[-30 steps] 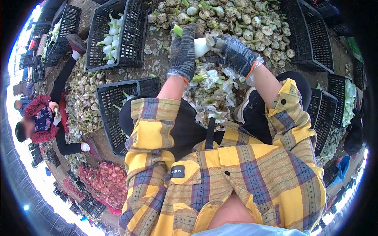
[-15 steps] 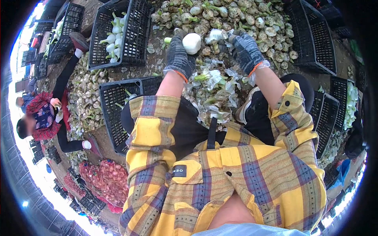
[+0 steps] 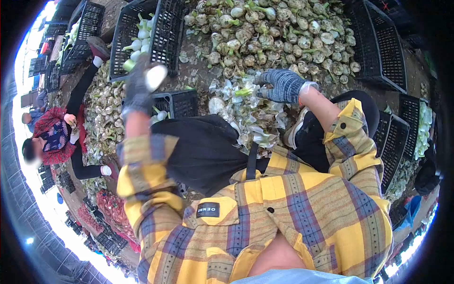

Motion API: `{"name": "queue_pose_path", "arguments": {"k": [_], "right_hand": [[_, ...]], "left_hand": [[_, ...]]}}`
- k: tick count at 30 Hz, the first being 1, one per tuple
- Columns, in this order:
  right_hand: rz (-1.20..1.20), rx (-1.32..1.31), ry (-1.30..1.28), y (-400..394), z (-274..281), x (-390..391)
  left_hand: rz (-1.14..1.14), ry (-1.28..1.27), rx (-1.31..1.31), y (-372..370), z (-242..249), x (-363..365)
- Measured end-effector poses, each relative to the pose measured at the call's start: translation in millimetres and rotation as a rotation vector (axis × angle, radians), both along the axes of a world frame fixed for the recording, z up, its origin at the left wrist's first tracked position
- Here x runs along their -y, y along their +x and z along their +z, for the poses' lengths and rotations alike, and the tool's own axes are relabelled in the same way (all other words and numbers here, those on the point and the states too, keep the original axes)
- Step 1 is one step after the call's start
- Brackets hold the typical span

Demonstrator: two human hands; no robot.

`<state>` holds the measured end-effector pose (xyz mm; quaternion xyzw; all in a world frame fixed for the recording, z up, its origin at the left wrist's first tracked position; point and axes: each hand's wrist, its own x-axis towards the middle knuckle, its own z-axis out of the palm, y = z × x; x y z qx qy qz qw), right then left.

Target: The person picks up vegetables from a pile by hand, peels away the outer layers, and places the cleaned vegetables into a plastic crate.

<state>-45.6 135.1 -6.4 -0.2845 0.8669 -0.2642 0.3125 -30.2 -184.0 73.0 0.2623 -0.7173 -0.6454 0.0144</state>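
- Fingers of the left hand (image 3: 138, 87), in a dark knit glove, were curled round a peeled white bulb (image 3: 155, 77), the clean end showing past the fingertips; the blur on that arm suggested a swing out to the left, which would explain the loose, carrying sort of grip rather than a working one.
- Fingers of the right hand (image 3: 283, 85), also gloved, were bent downward and pressed together over the heap of peelings (image 3: 246, 111); whether they pinched a leaf or a fresh bulb could not be told, since the fingertips were buried among the scraps.
- That bulb was held above the near black crate (image 3: 182, 102), just in front of the person's left knee, with a few white bulbs already lying inside it; the crate stood close, probably so cleaned pieces could be dropped in without stretching.
- Peelings lay piled between the knees, directly under where the hands met, which fitted waste falling straight down.
- Beyond the peelings, farther off, spread the pile of unpeeled bulbs (image 3: 283, 33), dull and greenish, within easy reach of the right hand.
- A far crate (image 3: 163, 33) on the left held more white bulbs with green stalks, and empty crates (image 3: 376, 45) stood on the right.
- At the left edge another person (image 3: 54, 135) in a patterned headscarf sat beside a second heap of bulbs (image 3: 104, 113), with a red-sacked load (image 3: 106, 203) nearer.
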Motion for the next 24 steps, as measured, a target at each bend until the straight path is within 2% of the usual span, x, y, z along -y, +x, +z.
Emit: {"name": "queue_pose_path", "arguments": {"k": [1,2,3,5,7,8,9,11,12,15,18,20,24], "right_hand": [[-0.004,0.003,-0.001,0,0,0],[0.019,0.035,0.048,-1,-1,1],[0.042,0.065,0.097,-2,-2,0],[0.032,0.054,0.079,-2,-8,-2],[-0.015,0.024,0.081,-10,-21,-2],[-0.069,-0.001,0.002,-18,-47,-7],[-0.124,0.030,0.019,-27,-44,-6],[-0.184,-0.012,0.119,-56,-66,-7],[-0.247,-0.056,0.242,-71,-72,-5],[-0.430,-0.175,0.306,-109,-101,-2],[-0.537,-0.179,0.376,-139,-114,8],[-0.585,-0.172,0.396,-157,-122,15],[-0.659,-0.208,0.350,-181,-158,20]], "left_hand": [[-0.046,-0.172,0.043,13,3,29],[-0.113,-0.490,0.272,24,-23,99],[-0.465,-0.936,-0.031,57,-50,168],[-0.260,-1.048,0.437,88,-16,145],[0.005,-0.851,0.318,102,-2,115],[-0.071,-0.839,0.306,90,13,97],[-0.075,-0.833,0.306,78,18,78],[0.187,0.024,-0.073,52,19,39],[0.110,0.174,-0.110,40,20,14],[-0.006,0.582,-0.138,10,13,-67],[-0.057,0.704,-0.053,-8,-18,-106],[-0.088,0.807,0.131,-11,-33,-115],[-0.104,0.719,0.177,-9,-35,-111]]}}
